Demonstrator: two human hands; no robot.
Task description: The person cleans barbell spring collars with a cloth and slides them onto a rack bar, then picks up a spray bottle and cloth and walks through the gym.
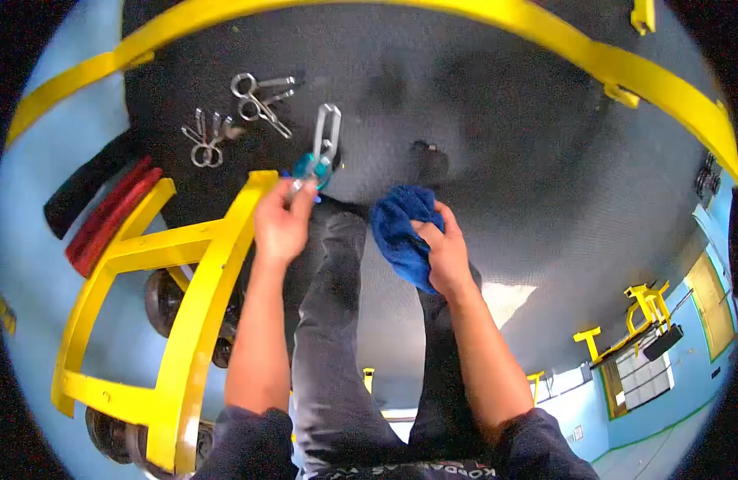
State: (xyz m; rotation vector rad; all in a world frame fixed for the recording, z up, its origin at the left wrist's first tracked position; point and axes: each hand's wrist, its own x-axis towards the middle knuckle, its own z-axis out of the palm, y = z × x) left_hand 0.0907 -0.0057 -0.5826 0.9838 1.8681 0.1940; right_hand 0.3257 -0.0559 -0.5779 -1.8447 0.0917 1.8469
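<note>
2 bare hands out in front of 2 dark trouser legs [329,320], and both are full! The left hand [282,228] has a clip [327,132], thumb and fingers pinching its near end, so the long metal loop pokes out past the fingertips, away from the body. Taken by the end, I'd guess, to leave most of the metal bare. Over to the right hand [445,256]: it has a cloth [401,236], blue, squeezed between thumb and fingers, its bulk spilling to the inner side of the grip. Bunched, I'd say, to make 1 thick pad. Clip and cloth are apart, a gap of dark floor between them! Something teal [305,168] shows just behind the clip's lower part; what it is, I can't tell from here.

Beside the left arm stands a yellow frame [199,320], dark plates [161,302] showing through it, a red pad [113,220] by its upper end. Farther out on the floor, 2 more: a ringed clip [262,106] and, just beside it, a smaller-looking clip [207,146], both loose, perhaps put there for easy reach. Beyond them a yellow rail [545,24] arcs across, and way off, a window [645,372] lights the blue wall!
</note>
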